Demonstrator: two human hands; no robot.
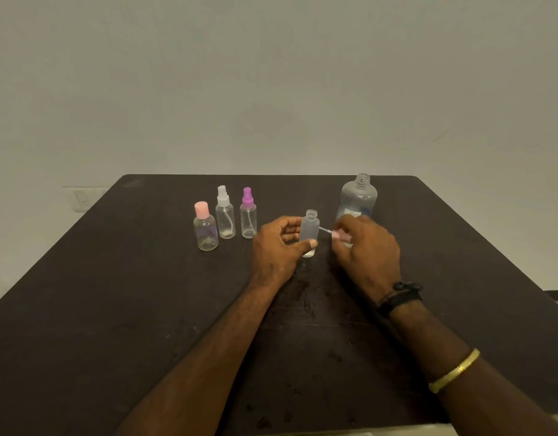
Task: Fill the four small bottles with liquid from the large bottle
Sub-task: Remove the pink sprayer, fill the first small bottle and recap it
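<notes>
Small bottle (309, 229) stood uncapped.
Fingers of the left hand (276, 247) wrapped it; fingers of the right hand (369, 250) pinched its spray cap (342, 236) at 3 o'clock.

A dark worktop (114, 309) with rounded far corners stands against a plain pale wall (271, 73). Low on the wall, at the left, is a white switch plate (82, 199). The worktop surface shows dull marks.
</notes>
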